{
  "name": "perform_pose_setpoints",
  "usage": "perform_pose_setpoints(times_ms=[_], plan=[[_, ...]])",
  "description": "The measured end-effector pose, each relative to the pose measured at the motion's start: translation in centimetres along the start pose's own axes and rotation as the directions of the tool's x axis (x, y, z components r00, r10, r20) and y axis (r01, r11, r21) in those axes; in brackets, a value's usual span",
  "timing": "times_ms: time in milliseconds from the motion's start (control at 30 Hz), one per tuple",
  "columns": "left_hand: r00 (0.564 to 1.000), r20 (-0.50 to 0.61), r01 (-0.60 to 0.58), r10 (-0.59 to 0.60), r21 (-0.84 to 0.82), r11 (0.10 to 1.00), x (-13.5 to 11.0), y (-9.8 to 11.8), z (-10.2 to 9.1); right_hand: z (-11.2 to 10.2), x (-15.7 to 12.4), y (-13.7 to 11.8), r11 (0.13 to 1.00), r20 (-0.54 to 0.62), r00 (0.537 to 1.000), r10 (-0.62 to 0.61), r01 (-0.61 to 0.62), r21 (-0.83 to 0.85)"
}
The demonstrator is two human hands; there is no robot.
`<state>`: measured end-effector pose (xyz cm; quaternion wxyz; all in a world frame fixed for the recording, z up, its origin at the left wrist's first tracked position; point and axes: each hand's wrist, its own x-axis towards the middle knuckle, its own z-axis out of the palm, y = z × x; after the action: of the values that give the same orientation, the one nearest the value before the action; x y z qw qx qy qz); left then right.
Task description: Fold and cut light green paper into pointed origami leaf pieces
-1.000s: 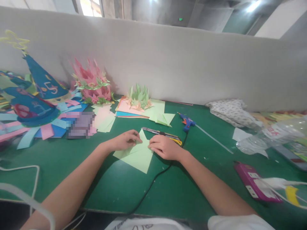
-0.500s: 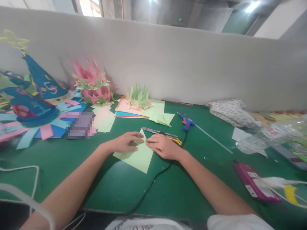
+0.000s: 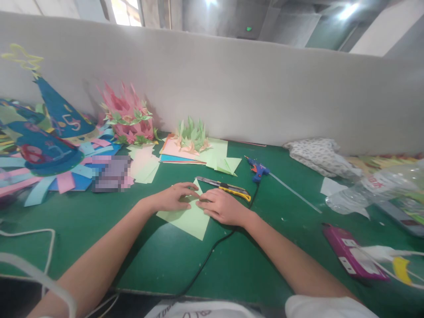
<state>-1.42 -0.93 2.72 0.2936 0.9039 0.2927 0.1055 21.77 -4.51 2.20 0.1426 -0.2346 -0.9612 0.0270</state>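
Observation:
A light green sheet of paper lies on the green table, one corner pointing toward me. My left hand rests over its left side with fingers apart. From the right, my right hand lies on the sheet's right edge, fingers stretched out toward the left hand. Just beyond the right hand is a yellow and black utility knife, its blade pointing left. Parts of the sheet are hidden beneath both hands.
A blue glue gun lies behind the knife, its black cord running toward me. Paper flower crowns and blue cone hats stand at back left. A plastic bottle and a magenta power strip lie at right.
My right hand has slid slightly left and toward me along the paper, uncovering more of the utility knife. My left hand stays about where it was.

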Motion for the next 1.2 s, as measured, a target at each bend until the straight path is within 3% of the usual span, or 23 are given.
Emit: perform_pose_setpoints(times_ms=[167, 600, 767, 867, 1033, 1200], plan=[[1.0, 0.018, 0.012, -0.012, -0.002, 1.0, 0.0, 0.1, -0.1, 0.0, 0.8, -0.6, 1.0, 0.016, 1.0, -0.025, 0.025, 0.004], [0.996, 0.074, 0.057, -0.057, 0.005, 0.998, -0.3, 0.5, -0.4, -1.0, -1.1, 1.2, 0.994, -0.082, 0.991, 0.109, -0.107, 0.024], [0.99, 0.127, 0.064, -0.066, 0.023, 0.998, -0.7, 1.0, -0.9, -1.0, -1.5, 2.6, 0.945, -0.238, 0.92, 0.313, -0.326, -0.017], [0.983, 0.174, 0.052, -0.056, 0.027, 0.998, -0.8, 0.8, -1.1, -0.4, -1.7, 3.4, 0.899, -0.232, 0.883, 0.409, -0.433, -0.062], [0.987, 0.159, 0.019, -0.018, -0.002, 1.0, -0.9, 0.6, -1.2, 0.8, -1.6, 3.8, 0.878, -0.165, 0.876, 0.454, -0.471, -0.084], [0.989, 0.134, 0.065, -0.058, -0.045, 0.997, -1.2, 1.6, -1.4, 0.5, -1.7, 3.6, 0.877, -0.237, 0.859, 0.454, -0.478, -0.052]])
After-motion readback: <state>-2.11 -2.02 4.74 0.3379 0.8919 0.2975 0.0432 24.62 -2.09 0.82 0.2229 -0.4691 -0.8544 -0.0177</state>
